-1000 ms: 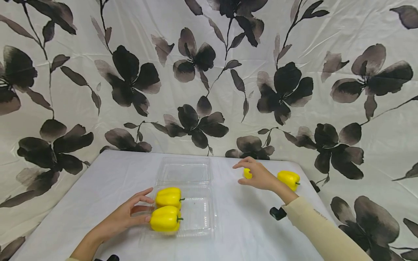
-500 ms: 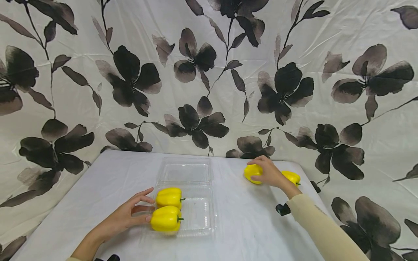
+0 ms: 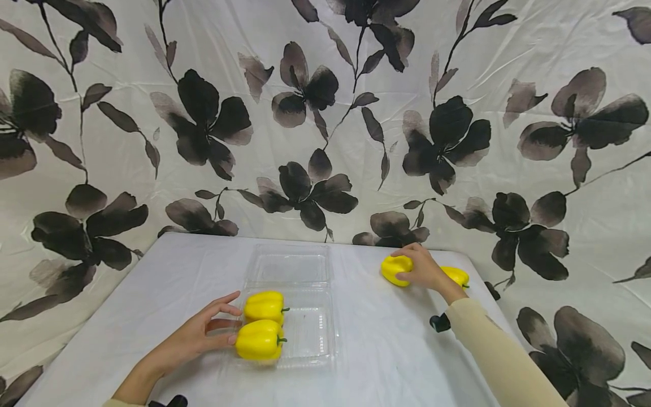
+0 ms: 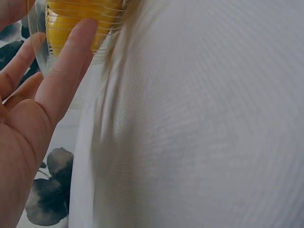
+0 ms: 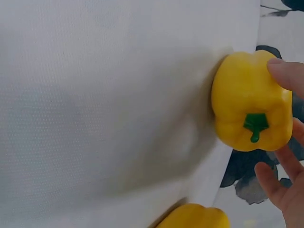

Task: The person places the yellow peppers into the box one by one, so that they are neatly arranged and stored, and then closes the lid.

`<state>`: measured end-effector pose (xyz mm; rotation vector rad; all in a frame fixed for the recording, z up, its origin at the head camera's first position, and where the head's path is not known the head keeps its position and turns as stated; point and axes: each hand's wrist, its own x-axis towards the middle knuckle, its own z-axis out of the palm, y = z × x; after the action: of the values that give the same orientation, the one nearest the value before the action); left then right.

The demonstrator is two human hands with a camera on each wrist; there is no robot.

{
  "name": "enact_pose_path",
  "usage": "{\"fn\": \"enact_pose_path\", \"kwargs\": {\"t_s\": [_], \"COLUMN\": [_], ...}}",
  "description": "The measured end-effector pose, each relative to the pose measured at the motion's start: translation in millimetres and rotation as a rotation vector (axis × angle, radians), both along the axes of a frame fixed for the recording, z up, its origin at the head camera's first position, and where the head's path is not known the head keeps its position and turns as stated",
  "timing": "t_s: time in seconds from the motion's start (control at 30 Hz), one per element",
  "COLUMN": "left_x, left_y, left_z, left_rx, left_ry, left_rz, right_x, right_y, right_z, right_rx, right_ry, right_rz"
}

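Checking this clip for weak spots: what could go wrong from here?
The smooth, rounded yellow pepper in the right hand could slip if the grip is loose.
The loose pepper, partly hidden by the right wrist in the head view, might be nudged when that arm moves.
The left hand is at the left side of the clear container, so a stray push might shift it.

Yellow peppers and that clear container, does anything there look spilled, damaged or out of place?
Nothing stands out: two yellow peppers lie together in the open clear container, the right hand holds a third pepper, and no spill or damage shows.
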<state>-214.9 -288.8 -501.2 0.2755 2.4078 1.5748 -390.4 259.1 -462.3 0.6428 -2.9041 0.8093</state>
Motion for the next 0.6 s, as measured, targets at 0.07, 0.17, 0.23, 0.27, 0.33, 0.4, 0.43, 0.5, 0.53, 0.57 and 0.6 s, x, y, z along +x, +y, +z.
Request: {"fn": "enact_pose_path", "kwargs": {"t_s": [0.07,0.17,0.23,0.27,0.33,0.4,0.43,0.5,0.53,0.57,0.6], "left_x": [-0.3,-0.3,0.1,0.2,0.5,0.5,0.6,0.8,0.8,1.0,1.0], "left_y": [0.4,0.5,0.3,0.2,-0.1,-0.1,-0.1,0.0,0.2,0.3,0.4], "left_z": [0.8,1.1,0.9,0.8,0.5,0.4,0.4,0.5,0.6,0.8,0.8], "left_rx": [0.001,0.004,0.007,0.008,0.008,0.007,0.008,0.007,0.006,0.006,0.006], "left_ry": [0.000,0.001,0.004,0.005,0.008,0.009,0.008,0.005,0.005,0.004,0.004], "left_rz": [0.002,0.001,-0.004,-0.006,-0.008,-0.007,-0.007,-0.005,-0.003,-0.003,-0.002], "right_x": [-1.5,-3.3,-4.3,-4.6,-5.0,-5.1,-5.0,-4.3,-3.8,-3.1,-2.3], "right_y": [0.4,1.0,1.4,1.5,1.4,1.1,1.0,1.1,1.3,1.6,1.8], "right_z": [-1.9,-4.7,-6.5,-7.2,-8.0,-8.3,-8.4,-8.2,-8.1,-7.8,-7.5], "right_rx": [0.000,-0.005,-0.010,-0.011,-0.012,-0.008,-0.005,0.001,0.005,0.006,0.007], "right_ry": [-0.003,-0.019,-0.037,-0.046,-0.059,-0.065,-0.068,-0.072,-0.072,-0.073,-0.073], "right_rz": [0.000,0.000,-0.005,-0.009,-0.017,-0.022,-0.025,-0.026,-0.025,-0.023,-0.022]}}
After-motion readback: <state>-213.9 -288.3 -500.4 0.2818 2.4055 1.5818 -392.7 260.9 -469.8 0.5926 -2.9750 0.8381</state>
